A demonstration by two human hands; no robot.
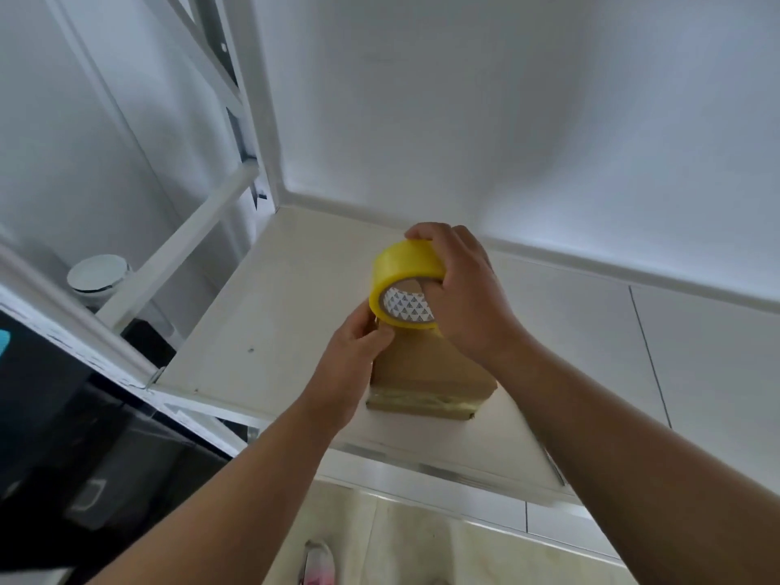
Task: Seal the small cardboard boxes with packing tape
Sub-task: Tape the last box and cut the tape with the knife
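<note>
Head view looked down on a person's two hands working over a small cardboard box (430,373) that stood on a white bench (261,314). Neither hand pinned the box, so a pull on the tape could likely drag or tip it. The freed tape end could also fold onto itself or land crooked across the top, leaving a gap.

The right hand (464,289) gripped the yellow tape roll (401,268), with fingers curled over its band and into its core. The left hand (354,356) pinched at the roll's lower rim, probably on the loose end, though the strip itself was too faint to make out.

The roll sat at the box's top; whether it touched could not be told. The box lay directly beneath both hands, its near lower edge already banded with tape.
</note>
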